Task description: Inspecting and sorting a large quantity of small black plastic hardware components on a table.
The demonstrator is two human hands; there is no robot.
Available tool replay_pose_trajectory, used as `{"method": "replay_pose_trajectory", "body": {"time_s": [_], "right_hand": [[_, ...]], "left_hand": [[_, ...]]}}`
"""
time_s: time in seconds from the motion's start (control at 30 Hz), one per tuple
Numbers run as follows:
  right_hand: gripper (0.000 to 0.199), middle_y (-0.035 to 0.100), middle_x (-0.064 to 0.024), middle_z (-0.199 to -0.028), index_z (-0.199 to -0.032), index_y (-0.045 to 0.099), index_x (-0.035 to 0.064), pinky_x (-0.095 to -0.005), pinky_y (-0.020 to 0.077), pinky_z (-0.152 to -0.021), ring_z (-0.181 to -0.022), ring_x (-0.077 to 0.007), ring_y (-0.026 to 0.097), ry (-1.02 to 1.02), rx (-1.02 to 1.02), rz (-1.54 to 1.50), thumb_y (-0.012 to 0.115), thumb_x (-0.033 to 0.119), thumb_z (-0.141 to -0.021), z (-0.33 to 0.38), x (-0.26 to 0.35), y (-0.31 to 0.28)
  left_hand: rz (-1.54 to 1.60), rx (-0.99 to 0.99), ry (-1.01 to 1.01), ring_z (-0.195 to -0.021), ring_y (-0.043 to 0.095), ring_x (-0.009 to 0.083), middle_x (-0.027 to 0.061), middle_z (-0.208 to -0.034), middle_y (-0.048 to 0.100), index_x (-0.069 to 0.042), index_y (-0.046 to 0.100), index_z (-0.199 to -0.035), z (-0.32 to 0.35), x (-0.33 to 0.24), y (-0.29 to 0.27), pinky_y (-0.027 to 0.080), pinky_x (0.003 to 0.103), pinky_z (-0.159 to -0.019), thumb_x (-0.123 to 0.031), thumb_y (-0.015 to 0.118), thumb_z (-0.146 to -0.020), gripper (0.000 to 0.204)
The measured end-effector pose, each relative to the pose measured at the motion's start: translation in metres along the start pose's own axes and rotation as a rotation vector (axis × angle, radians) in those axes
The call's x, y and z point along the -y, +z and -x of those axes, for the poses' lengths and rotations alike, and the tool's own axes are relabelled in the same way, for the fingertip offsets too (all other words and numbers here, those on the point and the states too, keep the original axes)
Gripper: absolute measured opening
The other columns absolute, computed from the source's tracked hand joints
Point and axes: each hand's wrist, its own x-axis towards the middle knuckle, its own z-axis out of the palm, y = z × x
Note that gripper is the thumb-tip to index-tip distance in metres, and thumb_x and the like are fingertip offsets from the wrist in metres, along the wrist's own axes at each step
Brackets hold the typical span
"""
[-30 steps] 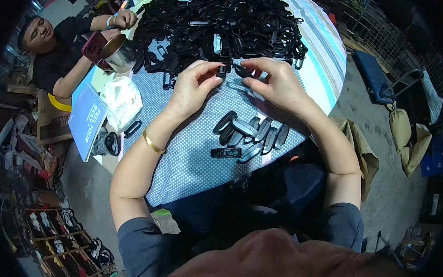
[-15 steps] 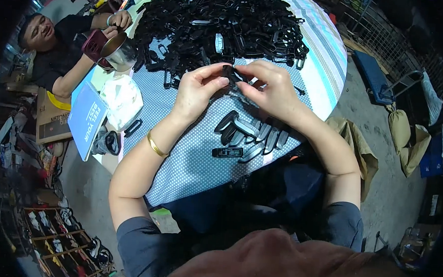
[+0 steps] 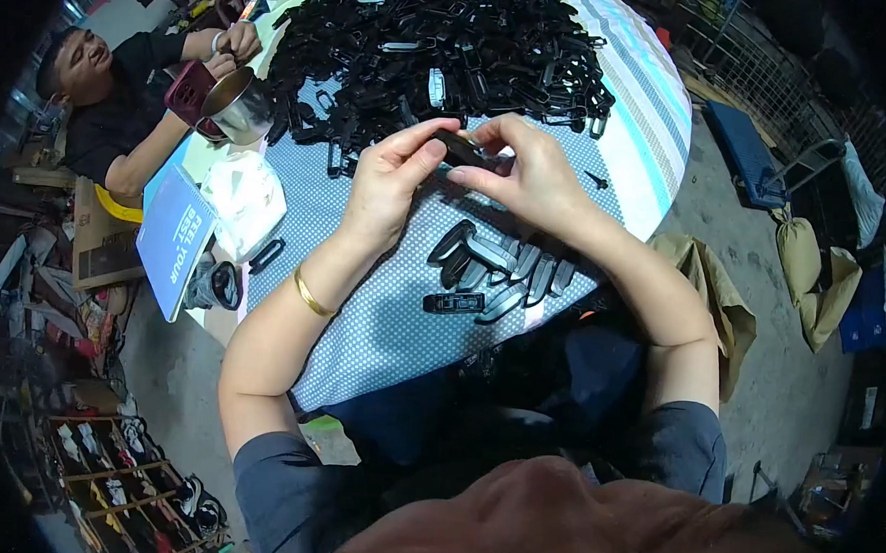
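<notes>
Both hands have lifted slightly off the tabletop (image 3: 380,323) since the earlier frame. Left hand (image 3: 393,179) and right hand (image 3: 529,171) fingers pinch one black plastic piece (image 3: 467,150) between them. Finished row (image 3: 498,269) lies just below; black pile (image 3: 435,51) beyond.

The round surface (image 3: 380,323) wears a dotted blue cloth with striped edges. On it lie a big heap of black plastic parts (image 3: 435,46), a small row of assembled pieces (image 3: 504,265), a metal cup (image 3: 240,106), a white bag (image 3: 247,196) and a blue booklet (image 3: 176,238).
</notes>
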Motion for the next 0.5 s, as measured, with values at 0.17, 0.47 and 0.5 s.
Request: {"method": "replay_pose_trajectory", "body": {"time_s": [0.17,0.47,0.5], "right_hand": [[0.032,0.064,-0.017,-0.069,-0.087,0.068,0.0006,-0.0322,0.0482,-0.056,-0.058,-0.0252,0.062,0.155,0.155,-0.058,0.069,0.03,-0.075,-0.001,0.012,-0.003],[0.029,0.064,-0.0146,-0.095,-0.1,0.065,0.0045,-0.0322,0.0498,-0.07,-0.082,-0.0216,0.063,0.107,0.312,0.101,0.069,0.02,-0.076,-0.014,-0.03,-0.038],[0.028,0.063,-0.0142,-0.095,-0.1,0.064,0.0051,-0.034,0.0497,-0.073,-0.084,-0.0242,0.062,0.089,0.193,0.332,0.067,0.017,-0.075,-0.016,-0.044,-0.045]], "left_hand": [[-0.112,0.073,0.034,-0.082,0.057,0.0072,0.0038,-0.098,0.064,-0.001,0.062,-0.109,0.0,0.001,-0.01,0.046,0.021,-0.074,-0.006,0.054,-0.088,0.023],[-0.664,0.248,-0.031,-0.083,0.06,0.0098,0.0059,-0.09,0.065,0.001,0.057,-0.114,0.0,-0.009,-0.003,0.048,0.023,-0.077,-0.012,0.058,-0.086,0.031],[-0.758,0.264,-0.104,-0.078,0.058,0.0071,0.0034,-0.085,0.063,0.0,0.057,-0.113,0.003,-0.014,0.003,0.047,0.022,-0.072,-0.012,0.06,-0.084,0.031]]}}
